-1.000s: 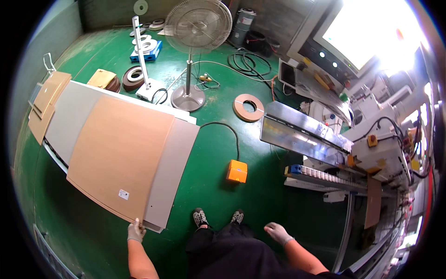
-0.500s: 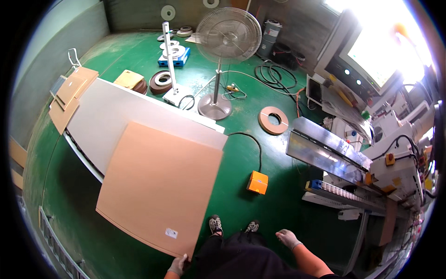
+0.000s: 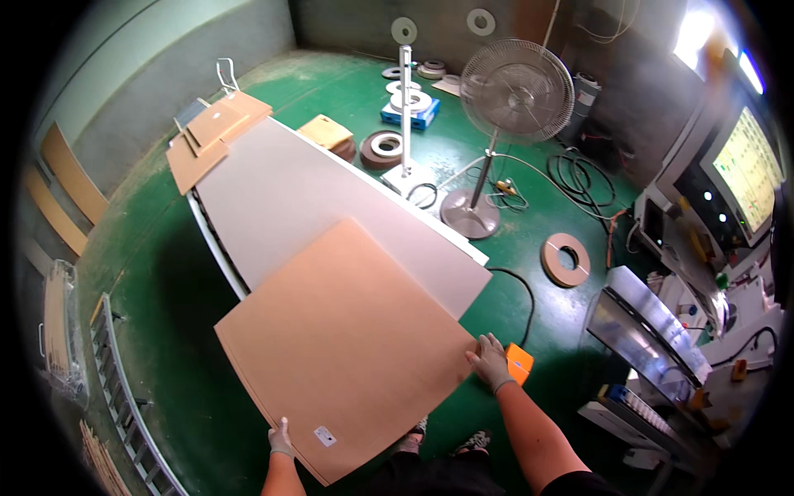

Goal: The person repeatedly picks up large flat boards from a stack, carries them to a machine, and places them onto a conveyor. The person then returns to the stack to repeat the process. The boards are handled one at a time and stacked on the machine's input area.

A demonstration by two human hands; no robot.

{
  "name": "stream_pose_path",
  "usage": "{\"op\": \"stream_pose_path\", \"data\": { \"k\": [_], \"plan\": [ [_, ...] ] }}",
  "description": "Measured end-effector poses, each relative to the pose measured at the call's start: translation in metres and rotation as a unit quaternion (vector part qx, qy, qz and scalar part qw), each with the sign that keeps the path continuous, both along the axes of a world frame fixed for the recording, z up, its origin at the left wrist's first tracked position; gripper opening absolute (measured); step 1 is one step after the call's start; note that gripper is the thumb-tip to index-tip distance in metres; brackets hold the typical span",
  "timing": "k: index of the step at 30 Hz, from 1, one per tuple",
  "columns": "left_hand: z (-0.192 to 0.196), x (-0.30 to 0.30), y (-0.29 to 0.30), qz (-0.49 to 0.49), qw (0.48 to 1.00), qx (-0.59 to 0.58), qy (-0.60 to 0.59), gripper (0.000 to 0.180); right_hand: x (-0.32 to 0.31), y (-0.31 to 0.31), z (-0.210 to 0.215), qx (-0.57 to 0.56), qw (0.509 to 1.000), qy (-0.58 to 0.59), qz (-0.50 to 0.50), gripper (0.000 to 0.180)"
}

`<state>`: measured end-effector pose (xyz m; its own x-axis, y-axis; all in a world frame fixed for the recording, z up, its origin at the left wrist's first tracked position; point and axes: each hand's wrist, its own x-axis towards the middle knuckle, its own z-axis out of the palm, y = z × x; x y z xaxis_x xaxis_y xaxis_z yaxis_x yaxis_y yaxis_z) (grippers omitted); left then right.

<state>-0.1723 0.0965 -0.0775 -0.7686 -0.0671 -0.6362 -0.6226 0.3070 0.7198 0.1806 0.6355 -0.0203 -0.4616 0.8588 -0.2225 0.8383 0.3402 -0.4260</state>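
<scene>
A large flat brown panel (image 3: pixel 347 347) lies tilted across the near end of a long pale-topped table (image 3: pixel 298 190), its near part jutting out past the table over the floor. A small white label (image 3: pixel 325 436) sticks to its near corner. My left hand (image 3: pixel 281 438), in a pale glove, grips the panel's left near edge, thumb on top and the other fingers hidden beneath. At the right edge my gloved right hand (image 3: pixel 491 362) closes on the panel's border. A line parallel to the left edge hints at a second layer below; I cannot tell for certain.
Smaller brown boards (image 3: pixel 217 128) are stacked on the table's far end. Beyond it stand a pedestal fan (image 3: pixel 518 91) and edging rolls (image 3: pixel 409 101). An orange foot-pedal box (image 3: pixel 518 364) sits by my right hand. Machinery with a screen (image 3: pixel 744 169) stands right; a metal roller rack (image 3: pixel 124 397) left.
My right hand has come from beside my body to the panel's right edge. The panel has turned, its near end shifting. My left hand now grips farther along the left edge. The view has swung left.
</scene>
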Motion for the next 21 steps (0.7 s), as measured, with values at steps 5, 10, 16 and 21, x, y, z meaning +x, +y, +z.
{"op": "stream_pose_path", "data": {
  "k": [5, 10, 16, 21],
  "plan": [
    [0.018, -0.003, 0.003, -0.142, 0.954, -0.265, 0.010, 0.094, -0.029, 0.023, -0.008, -0.104, 0.993, -0.060, 0.009, 0.069],
    [0.054, -0.013, -0.022, -0.202, 0.947, -0.249, -0.004, 0.082, 0.050, 0.057, -0.040, -0.269, 0.932, -0.032, 0.241, 0.052],
    [0.074, -0.014, -0.021, -0.147, 0.984, -0.084, 0.057, 0.056, 0.128, -0.013, -0.014, -0.537, 0.837, 0.064, -0.087, 0.044],
    [0.063, -0.017, 0.039, -0.104, 0.986, 0.095, 0.089, 0.064, 0.155, -0.054, 0.080, -0.337, 0.933, 0.082, -0.092, 0.061]
  ]
}}
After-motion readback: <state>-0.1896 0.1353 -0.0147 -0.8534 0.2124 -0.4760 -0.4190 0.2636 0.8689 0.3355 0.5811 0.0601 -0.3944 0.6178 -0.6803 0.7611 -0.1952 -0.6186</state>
